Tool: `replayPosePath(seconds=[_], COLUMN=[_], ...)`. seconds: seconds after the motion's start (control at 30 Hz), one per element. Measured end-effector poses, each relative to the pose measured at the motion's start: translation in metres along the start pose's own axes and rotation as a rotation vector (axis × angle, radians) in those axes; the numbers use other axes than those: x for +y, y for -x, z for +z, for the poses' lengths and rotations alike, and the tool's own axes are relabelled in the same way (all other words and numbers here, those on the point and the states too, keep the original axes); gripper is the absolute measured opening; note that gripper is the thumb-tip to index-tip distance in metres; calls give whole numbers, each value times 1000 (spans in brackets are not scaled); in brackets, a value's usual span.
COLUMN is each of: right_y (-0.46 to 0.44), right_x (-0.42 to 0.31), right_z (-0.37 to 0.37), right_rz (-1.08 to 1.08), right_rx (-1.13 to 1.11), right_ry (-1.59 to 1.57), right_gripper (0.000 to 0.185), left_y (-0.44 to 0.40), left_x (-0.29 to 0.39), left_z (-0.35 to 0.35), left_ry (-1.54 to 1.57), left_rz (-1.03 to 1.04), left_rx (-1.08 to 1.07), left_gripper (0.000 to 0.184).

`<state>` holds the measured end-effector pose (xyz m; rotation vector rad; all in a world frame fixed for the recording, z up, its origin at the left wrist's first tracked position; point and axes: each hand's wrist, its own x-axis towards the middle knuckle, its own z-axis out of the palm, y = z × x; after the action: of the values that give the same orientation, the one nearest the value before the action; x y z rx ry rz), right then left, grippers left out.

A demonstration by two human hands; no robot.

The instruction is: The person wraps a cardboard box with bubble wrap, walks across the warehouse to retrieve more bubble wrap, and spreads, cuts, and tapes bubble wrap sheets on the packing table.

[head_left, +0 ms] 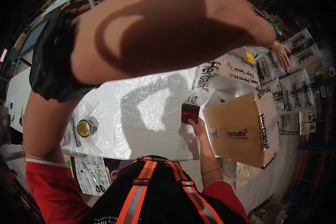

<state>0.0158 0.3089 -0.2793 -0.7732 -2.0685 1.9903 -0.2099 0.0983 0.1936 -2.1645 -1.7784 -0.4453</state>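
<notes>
My right hand (198,127) is closed around a red and black tape dispenser (190,113) beside the cardboard box. From it a strip of clear printed tape (195,99) runs up toward a bubble-wrapped package (231,67) with handwriting and a yellow label. My left arm, with a black band at the bend, sweeps across the top of the view. Beyond its forearm, my left hand (281,54) shows with fingers stretched out over a wrapped box (304,48); whether they touch it I cannot tell. The cardboard box (237,130) has one side bare and bubble wrap on its right.
Bubble wrap (132,138) covers part of the white table. On its left lies a tape roll (86,128). Scissors (94,179) lie on a printed sheet below the table edge. More wrapped boxes (296,89) stand at the right.
</notes>
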Motion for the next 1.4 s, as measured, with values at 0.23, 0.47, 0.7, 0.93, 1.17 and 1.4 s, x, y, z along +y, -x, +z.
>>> replayPosePath(seconds=[0.23,0.47,0.7,0.93,1.17,1.4], right_y=[-16,12,51,28,29,33], right_x=[-15,-139,-386,-471,-505,-512], right_z=[-7,-41,-51,9,26,42], right_rz=[-112,-29,-931,-1015,-1027,-971], right_rx=[71,98,104,-223,-306,-408], right_ry=[-47,314,133,-10,281,243], right_gripper=[24,82,81,20,23,29], left_y=[-64,-105,-113,-65,97,142], left_x=[24,36,41,20,3,62], left_z=[-26,-28,-12,-4,129,185], left_ry=[-2,-7,-119,-300,984,1213], left_rz=[122,178,207,232,-622,-681], left_rx=[-209,-354,-239,547,547,529], left_gripper=[26,28,36,46,48,27])
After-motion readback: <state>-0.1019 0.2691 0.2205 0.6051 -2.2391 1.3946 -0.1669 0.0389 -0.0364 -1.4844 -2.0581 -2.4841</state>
